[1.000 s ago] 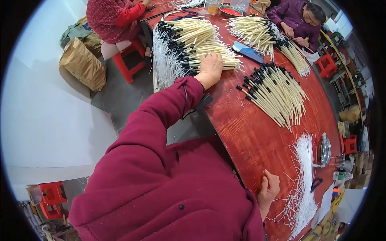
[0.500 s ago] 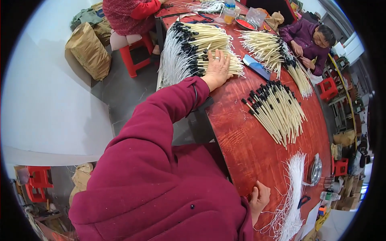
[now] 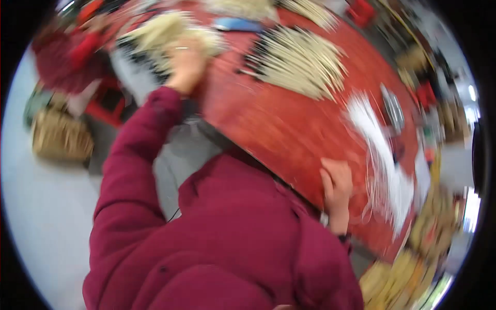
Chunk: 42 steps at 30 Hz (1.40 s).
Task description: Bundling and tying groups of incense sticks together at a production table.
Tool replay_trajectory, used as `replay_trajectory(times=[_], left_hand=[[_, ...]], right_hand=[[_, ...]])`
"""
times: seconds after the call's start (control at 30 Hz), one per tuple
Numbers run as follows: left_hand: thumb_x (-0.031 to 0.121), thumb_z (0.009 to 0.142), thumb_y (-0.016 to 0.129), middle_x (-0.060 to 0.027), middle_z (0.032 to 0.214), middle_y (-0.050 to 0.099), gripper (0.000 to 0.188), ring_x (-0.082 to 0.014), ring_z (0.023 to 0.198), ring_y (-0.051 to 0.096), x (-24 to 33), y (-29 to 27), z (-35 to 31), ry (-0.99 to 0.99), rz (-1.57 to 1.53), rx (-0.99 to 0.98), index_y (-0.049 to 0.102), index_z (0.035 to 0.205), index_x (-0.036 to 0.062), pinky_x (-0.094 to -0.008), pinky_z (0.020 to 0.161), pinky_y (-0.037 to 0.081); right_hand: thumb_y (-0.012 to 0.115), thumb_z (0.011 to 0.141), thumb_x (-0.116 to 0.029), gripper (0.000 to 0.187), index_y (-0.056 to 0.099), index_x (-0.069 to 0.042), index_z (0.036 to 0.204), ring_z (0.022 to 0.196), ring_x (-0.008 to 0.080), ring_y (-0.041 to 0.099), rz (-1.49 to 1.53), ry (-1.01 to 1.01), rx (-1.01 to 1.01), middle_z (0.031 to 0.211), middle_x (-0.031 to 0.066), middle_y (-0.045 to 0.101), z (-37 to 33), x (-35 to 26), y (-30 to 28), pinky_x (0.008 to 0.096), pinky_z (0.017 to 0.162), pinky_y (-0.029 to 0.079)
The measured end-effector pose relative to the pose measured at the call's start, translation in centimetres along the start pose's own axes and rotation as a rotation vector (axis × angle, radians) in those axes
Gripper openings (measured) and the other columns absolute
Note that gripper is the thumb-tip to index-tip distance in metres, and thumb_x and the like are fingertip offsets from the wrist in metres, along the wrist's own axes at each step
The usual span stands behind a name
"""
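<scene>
My left hand (image 3: pixel 187 64), blurred by motion, lies with extended fingers on a heap of thin cream sticks (image 3: pixel 157 28) at the table's far left. Black ends and trailing white threads (image 3: pixel 129 70) show on the heap's left side. My right hand (image 3: pixel 337 182) rests near the front edge of the red table (image 3: pixel 263 129). Its fingers are loosely curled, the thumb apart, and I see nothing in it. Right of it lies a long bundle of loose white threads (image 3: pixel 380 142). Farther back is a fan of black-tipped cream sticks (image 3: pixel 302 64).
A flat blue object (image 3: pixel 237 24) lies between stick piles. Beyond the threads sits a clear, shiny dish (image 3: pixel 393 111). Another person in a dark red top (image 3: pixel 59 59) sits at the far left, near a brown paper sack (image 3: pixel 61 135). Yellow material (image 3: pixel 395 281) lies at lower right.
The whole view has swung toward the right, so the table and piles appear farther left and higher. My left hand stays on the stick heap; my right forearm and wrist now show more fully.
</scene>
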<state>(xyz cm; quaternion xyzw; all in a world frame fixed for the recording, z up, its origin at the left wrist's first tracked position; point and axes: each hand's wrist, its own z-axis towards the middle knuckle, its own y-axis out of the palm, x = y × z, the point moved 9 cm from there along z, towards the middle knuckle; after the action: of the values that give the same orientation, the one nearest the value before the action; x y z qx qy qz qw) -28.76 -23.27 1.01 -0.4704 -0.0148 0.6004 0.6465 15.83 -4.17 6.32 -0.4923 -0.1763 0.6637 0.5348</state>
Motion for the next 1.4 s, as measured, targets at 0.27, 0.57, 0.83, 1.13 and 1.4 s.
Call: replay_trajectory(times=[0.27, 0.57, 0.83, 1.13, 1.4], left_hand=[[0.057, 0.099, 0.049, -0.018, 0.156, 0.04, 0.076, -0.0378, 0.147, 0.033, -0.9, 2.7, 1.2, 0.067, -0.124, -0.245, 0.032, 0.156, 0.0101, -0.0787, 0.104, 0.025], [0.024, 0.086, 0.076, -0.0206, 0.105, 0.069, 0.032, -0.0379, 0.095, 0.067, 17.1, -23.2, 1.9, 0.394, -1.608, -0.308, 0.068, 0.106, 0.0013, -0.0451, 0.08, 0.053], [0.02, 0.086, 0.068, -0.0148, 0.097, 0.065, 0.018, -0.0321, 0.095, 0.065, 36.9, -35.6, -6.1, 0.95, -1.32, -0.103, 0.066, 0.093, 0.0032, -0.043, 0.074, 0.055], [0.01, 0.088, 0.056, -0.0134, 0.093, 0.057, 0.008, -0.0322, 0.089, 0.061, 25.8, -29.7, -9.2, 1.206, -1.205, -0.166, 0.054, 0.093, 0.0037, -0.0423, 0.074, 0.053], [0.008, 0.086, 0.055, -0.0124, 0.094, 0.059, 0.007, -0.0281, 0.091, 0.062, 18.0, -25.5, -8.8, 1.204, -1.011, -0.146, 0.055, 0.091, 0.0036, -0.0408, 0.073, 0.053]], right_hand=[[0.073, 0.086, -0.011, 0.023, 0.071, -0.006, 0.108, 0.097, 0.0271, 0.062, -0.086, 0.191, 0.036, 0.107, 0.0084, 0.072, -2.7, 3.2, -3.7, 0.0373, 0.087, 0.044], [0.07, 0.088, -0.011, 0.027, 0.07, -0.005, 0.115, 0.097, 0.0272, 0.062, -0.24, 0.302, 0.126, 0.109, 0.0091, 0.071, -5.2, 8.2, -6.9, 0.0378, 0.086, 0.046], [0.066, 0.092, -0.009, 0.028, 0.069, -0.004, 0.119, 0.098, 0.029, 0.061, -0.323, 0.441, 0.177, 0.112, 0.0107, 0.07, -6.0, 9.0, -9.6, 0.0381, 0.089, 0.047], [0.067, 0.091, -0.01, 0.033, 0.067, -0.004, 0.124, 0.103, 0.0289, 0.061, -0.327, 0.414, 0.144, 0.117, 0.0115, 0.069, -6.4, 9.7, -8.9, 0.0378, 0.096, 0.046], [0.068, 0.093, -0.022, 0.048, 0.059, -0.004, 0.137, 0.118, 0.0314, 0.052, -0.354, 0.324, 0.041, 0.141, 0.0116, 0.058, -3.2, 9.9, -5.4, 0.0401, 0.104, 0.041]])
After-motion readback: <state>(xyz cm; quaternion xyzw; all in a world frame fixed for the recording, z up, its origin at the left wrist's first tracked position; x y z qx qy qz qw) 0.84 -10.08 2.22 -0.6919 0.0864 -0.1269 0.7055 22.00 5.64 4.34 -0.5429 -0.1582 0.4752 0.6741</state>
